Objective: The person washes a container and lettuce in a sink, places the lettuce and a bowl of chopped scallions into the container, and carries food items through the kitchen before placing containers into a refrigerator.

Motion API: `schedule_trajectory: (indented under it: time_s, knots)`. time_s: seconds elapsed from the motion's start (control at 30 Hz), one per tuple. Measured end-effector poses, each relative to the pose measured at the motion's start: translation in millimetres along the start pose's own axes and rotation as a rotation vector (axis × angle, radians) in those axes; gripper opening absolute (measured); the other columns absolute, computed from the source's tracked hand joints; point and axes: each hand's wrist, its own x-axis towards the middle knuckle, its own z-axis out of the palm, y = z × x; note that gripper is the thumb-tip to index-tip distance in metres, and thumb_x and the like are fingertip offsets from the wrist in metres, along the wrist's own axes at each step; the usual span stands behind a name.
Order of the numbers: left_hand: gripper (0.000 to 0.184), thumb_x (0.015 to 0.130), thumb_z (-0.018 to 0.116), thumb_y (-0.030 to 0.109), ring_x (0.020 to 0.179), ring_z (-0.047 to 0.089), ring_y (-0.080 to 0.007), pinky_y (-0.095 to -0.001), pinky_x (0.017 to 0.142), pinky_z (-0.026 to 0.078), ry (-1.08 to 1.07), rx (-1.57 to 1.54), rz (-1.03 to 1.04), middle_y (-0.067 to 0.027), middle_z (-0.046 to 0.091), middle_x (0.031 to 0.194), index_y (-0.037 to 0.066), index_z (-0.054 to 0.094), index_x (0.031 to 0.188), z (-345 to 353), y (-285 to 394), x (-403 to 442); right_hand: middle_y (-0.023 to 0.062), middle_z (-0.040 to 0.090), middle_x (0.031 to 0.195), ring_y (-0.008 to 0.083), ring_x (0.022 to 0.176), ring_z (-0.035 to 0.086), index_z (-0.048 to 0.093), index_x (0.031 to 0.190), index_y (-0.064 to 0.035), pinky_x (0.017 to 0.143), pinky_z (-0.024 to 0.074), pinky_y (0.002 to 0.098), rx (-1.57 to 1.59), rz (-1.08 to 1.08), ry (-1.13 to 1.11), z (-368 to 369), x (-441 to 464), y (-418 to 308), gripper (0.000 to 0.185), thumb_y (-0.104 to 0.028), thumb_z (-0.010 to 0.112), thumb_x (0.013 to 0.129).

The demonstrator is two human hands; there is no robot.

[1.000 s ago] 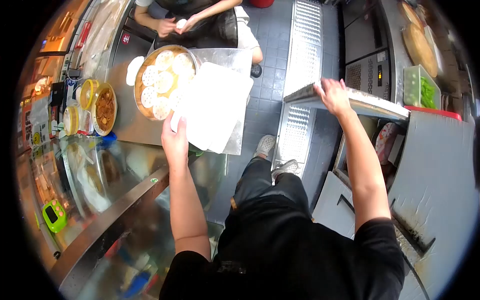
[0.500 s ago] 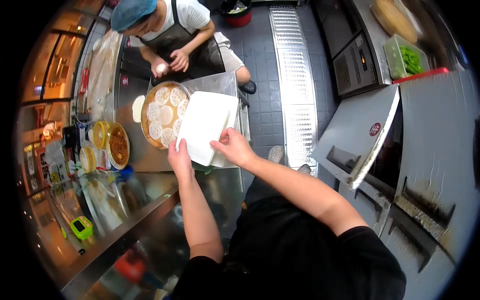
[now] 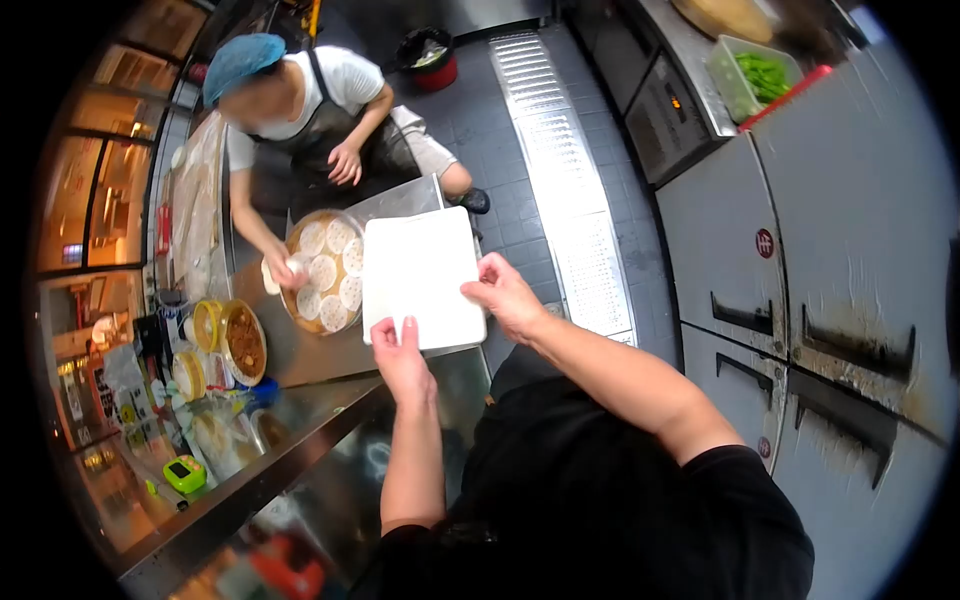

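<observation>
A white rectangular tray (image 3: 420, 275) lies between my hands, seen from above. My left hand (image 3: 403, 362) grips its near edge, with the thumb on top. At its right edge, my right hand (image 3: 500, 297) pinches the rim between thumb and fingers. Beyond the tray's left side is a round steamer (image 3: 293, 240) with several white perforated discs. A co-worker's hand (image 3: 288, 273) holds a small white piece at the steamer's left edge, and their other hand (image 3: 345, 163) is raised above their apron.
On the left counter are a bowl of brown filling (image 3: 246, 343), yellow-rimmed containers (image 3: 207, 325) and a green timer (image 3: 184, 474). Grey fridge doors (image 3: 722, 240) stand closed on the right. A green-filled box (image 3: 755, 78) and a red bin (image 3: 430, 62) are farther back.
My right hand has come from the fridge door to the tray. The fridge door has swung closed. The co-worker's hand has moved over to the steamer.
</observation>
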Motion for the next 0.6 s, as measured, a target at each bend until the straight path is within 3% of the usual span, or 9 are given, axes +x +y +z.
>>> schedule_trajectory:
  time_s: [0.07, 0.17, 0.23, 0.3, 0.37, 0.43, 0.47, 0.5, 0.6]
  knots:
    - [0.02, 0.095, 0.067, 0.001, 0.098, 0.055, -0.0136, -0.028, 0.088, 0.046, -0.105, -0.012, 0.023, -0.0079, 0.059, 0.104, 0.001, 0.051, 0.107, 28, 10, -28, 0.0056, 0.06, 0.106, 0.0128, 0.103, 0.058, 0.045, 0.115, -0.0069, 0.091, 0.0494, 0.0287, 0.034, -0.116, 0.055, -23, -15, -20, 0.041, -0.006, 0.075, 0.088]
    - [0.025, 0.092, 0.07, 0.002, 0.101, 0.055, -0.0142, -0.0288, 0.093, 0.045, -0.371, -0.027, -0.012, -0.0072, 0.057, 0.108, 0.002, 0.052, 0.109, 63, 16, -56, 0.011, 0.064, 0.113, 0.0161, 0.105, 0.063, 0.044, 0.124, -0.0095, 0.089, 0.0519, 0.0293, 0.085, -0.06, 0.073, -71, -51, -74, 0.046, -0.008, 0.074, 0.09]
    - [0.033, 0.091, 0.072, 0.005, 0.106, 0.053, -0.0167, -0.0321, 0.099, 0.042, -0.462, 0.007, 0.112, -0.0079, 0.055, 0.114, 0.002, 0.052, 0.117, 85, 8, -44, 0.013, 0.066, 0.113, 0.0205, 0.101, 0.066, 0.046, 0.124, -0.012, 0.088, 0.0546, 0.0329, 0.02, -0.093, 0.05, -115, -75, -101, 0.046, -0.01, 0.075, 0.089]
    - [0.063, 0.094, 0.068, 0.025, 0.129, 0.046, -0.0225, -0.0342, 0.107, 0.037, -0.515, -0.056, 0.035, -0.0143, 0.052, 0.132, 0.001, 0.038, 0.145, 124, 41, -44, 0.0146, 0.065, 0.114, 0.022, 0.103, 0.066, 0.048, 0.126, -0.011, 0.089, 0.0549, 0.0342, -0.037, -0.049, 0.003, -148, -115, -142, 0.05, -0.012, 0.076, 0.085]
    - [0.075, 0.096, 0.063, 0.036, 0.134, 0.048, -0.0266, -0.036, 0.108, 0.04, -0.861, -0.068, -0.109, -0.0188, 0.049, 0.142, 0.003, 0.029, 0.154, 157, 65, -35, 0.0166, 0.065, 0.117, 0.0223, 0.106, 0.065, 0.049, 0.129, -0.0086, 0.087, 0.0551, 0.0344, -0.213, -0.001, 0.01, -176, -156, -175, 0.055, -0.012, 0.076, 0.081]
    - [0.08, 0.095, 0.06, 0.039, 0.13, 0.054, -0.0289, -0.0387, 0.106, 0.044, -1.409, -0.135, -0.33, -0.0207, 0.048, 0.146, 0.005, 0.024, 0.158, 199, 75, -39, 0.0163, 0.067, 0.113, 0.0206, 0.102, 0.066, 0.05, 0.128, -0.0076, 0.083, 0.0549, 0.0333, -0.336, -0.004, -0.06, -200, -193, -196, 0.053, -0.013, 0.076, 0.081]
    - [0.081, 0.092, 0.063, 0.038, 0.126, 0.057, -0.028, -0.0398, 0.104, 0.047, -1.528, -0.049, -0.41, -0.0191, 0.052, 0.142, 0.005, 0.027, 0.157, 218, 89, -61, 0.0158, 0.068, 0.11, 0.0201, 0.1, 0.066, 0.052, 0.127, -0.0071, 0.081, 0.0548, 0.0329, -0.375, -0.003, -0.085, -209, -209, -203, 0.052, -0.013, 0.077, 0.081]
    - [0.08, 0.089, 0.065, 0.034, 0.127, 0.056, -0.0277, -0.0383, 0.106, 0.046, -1.578, 0.053, -0.374, -0.0188, 0.054, 0.141, 0.002, 0.032, 0.155, 238, 86, -79, 0.0153, 0.069, 0.108, 0.0196, 0.098, 0.066, 0.053, 0.126, -0.0066, 0.08, 0.0547, 0.0325, -0.413, -0.001, -0.115, -218, -226, -210, 0.05, -0.014, 0.077, 0.081]
    - [0.079, 0.082, 0.068, 0.027, 0.127, 0.057, -0.0283, -0.0364, 0.108, 0.043, -1.734, 0.238, -0.519, -0.0193, 0.055, 0.141, -0.006, 0.04, 0.148, 276, 65, -119, 0.0133, 0.07, 0.104, 0.0192, 0.093, 0.067, 0.059, 0.12, -0.0044, 0.075, 0.0536, 0.0307, -0.456, -0.073, -0.095, -247, -273, -213, 0.044, -0.018, 0.078, 0.083]
